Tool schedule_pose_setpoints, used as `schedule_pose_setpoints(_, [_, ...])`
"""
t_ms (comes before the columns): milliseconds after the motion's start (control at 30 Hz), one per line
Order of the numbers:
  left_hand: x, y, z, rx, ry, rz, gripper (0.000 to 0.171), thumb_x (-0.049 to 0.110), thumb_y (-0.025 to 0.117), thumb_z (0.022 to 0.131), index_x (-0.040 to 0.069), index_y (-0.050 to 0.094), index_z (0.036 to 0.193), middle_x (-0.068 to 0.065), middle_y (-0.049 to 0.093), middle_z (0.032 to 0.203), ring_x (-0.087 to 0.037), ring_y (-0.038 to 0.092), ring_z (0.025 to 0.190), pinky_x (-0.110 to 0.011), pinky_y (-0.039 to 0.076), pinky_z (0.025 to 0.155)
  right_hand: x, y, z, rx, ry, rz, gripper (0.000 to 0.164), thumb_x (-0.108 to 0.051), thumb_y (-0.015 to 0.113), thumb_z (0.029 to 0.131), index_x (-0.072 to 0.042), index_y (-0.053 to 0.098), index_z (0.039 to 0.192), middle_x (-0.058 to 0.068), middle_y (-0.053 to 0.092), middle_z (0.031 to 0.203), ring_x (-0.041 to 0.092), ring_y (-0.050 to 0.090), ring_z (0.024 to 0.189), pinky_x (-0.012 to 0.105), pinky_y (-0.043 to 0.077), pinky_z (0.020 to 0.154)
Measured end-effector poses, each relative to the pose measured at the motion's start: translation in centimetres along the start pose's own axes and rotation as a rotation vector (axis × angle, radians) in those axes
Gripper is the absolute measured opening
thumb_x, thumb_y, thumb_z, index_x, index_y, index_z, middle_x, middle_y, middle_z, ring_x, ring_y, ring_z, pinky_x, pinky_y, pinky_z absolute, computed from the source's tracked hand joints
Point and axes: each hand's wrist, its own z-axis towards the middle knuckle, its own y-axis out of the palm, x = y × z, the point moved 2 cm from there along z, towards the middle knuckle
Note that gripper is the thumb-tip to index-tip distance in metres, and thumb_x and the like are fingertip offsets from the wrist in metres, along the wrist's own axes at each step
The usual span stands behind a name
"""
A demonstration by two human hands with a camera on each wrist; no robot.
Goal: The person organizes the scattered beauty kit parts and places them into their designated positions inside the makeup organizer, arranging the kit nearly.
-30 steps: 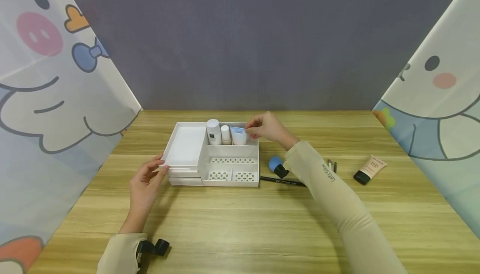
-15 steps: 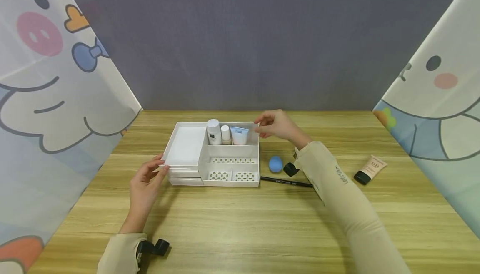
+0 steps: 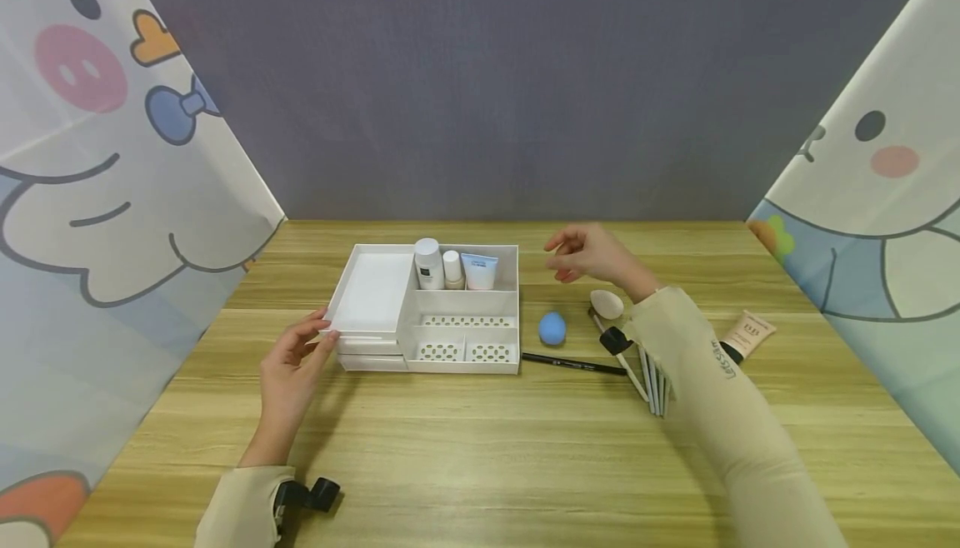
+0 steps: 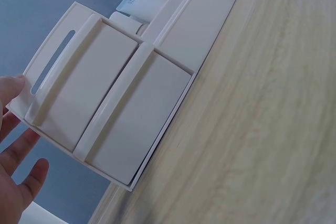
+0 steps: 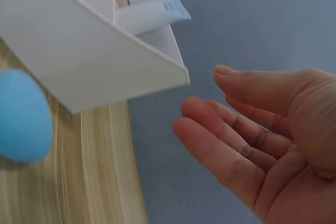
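Observation:
A white desktop organizer (image 3: 465, 367) with two drawers (image 4: 131, 114) and several compartments stands on the table. At its front left corner my left hand (image 3: 291, 365) grips the edge, thumb on the front and fingers along the side. A white bottle (image 3: 430, 269), a small white-capped bottle (image 3: 452, 271) and a light blue and white squeeze tube (image 3: 480, 273) stand in the back compartment. To the right of the organizer, my right hand (image 3: 592, 255) hangs in the air with loosely bent fingers and holds nothing; a gap separates it from the organizer's corner in the right wrist view.
Right of the organizer lie a blue makeup sponge (image 3: 552, 328), a black pencil (image 3: 573, 364), a pale sponge (image 3: 607, 305) and several thin brushes (image 3: 654, 386). A beige BB cream tube (image 3: 750, 333) lies farther right, partly behind the sleeve. A grey wall panel (image 3: 480, 90) stands behind the table.
My right hand has let go of the squeeze tube and moved right, away from the organizer. The pale sponge and the brushes have come into sight. My left hand has stayed in place.

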Motion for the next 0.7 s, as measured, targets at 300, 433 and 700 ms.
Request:
schedule_pose_setpoints(300, [0.1,0.1,0.0,0.002,0.012,-0.002,0.017,-0.014,0.068,0.087,-0.013,0.066,0.104,-0.016,0.067,0.123,0.000,0.061,0.108,-0.014,0.050,0.080,1.8,-2.1,-1.6,0.013,0.047,-0.034,0.029,-0.008,0.068,0.095,0.009,0.060,0.118,0.010,0.070,0.086,0.037,0.070,0.078,0.047,0.061,0.070])
schedule_pose_setpoints(433, [0.1,0.1,0.1,-0.001,0.008,0.001,0.017,-0.013,0.068,0.087,-0.013,0.066,0.104,-0.016,0.067,0.124,0.000,0.061,0.108,-0.013,0.050,0.079,2.7,-3.0,-2.4,0.017,0.070,-0.049,0.030,-0.010,0.068,0.095,0.008,0.059,0.119,0.010,0.069,0.087,0.039,0.070,0.080,0.047,0.060,0.070])
schedule_pose_setpoints(700, [0.2,0.0,0.0,-0.007,0.002,0.012,0.017,-0.013,0.068,0.087,-0.011,0.066,0.104,-0.017,0.066,0.125,0.001,0.061,0.108,-0.013,0.049,0.080,4.5,-4.9,-4.0,0.047,0.117,-0.056,0.034,-0.007,0.067,0.095,0.010,0.056,0.122,0.015,0.068,0.088,0.028,0.070,0.073,0.047,0.061,0.069])
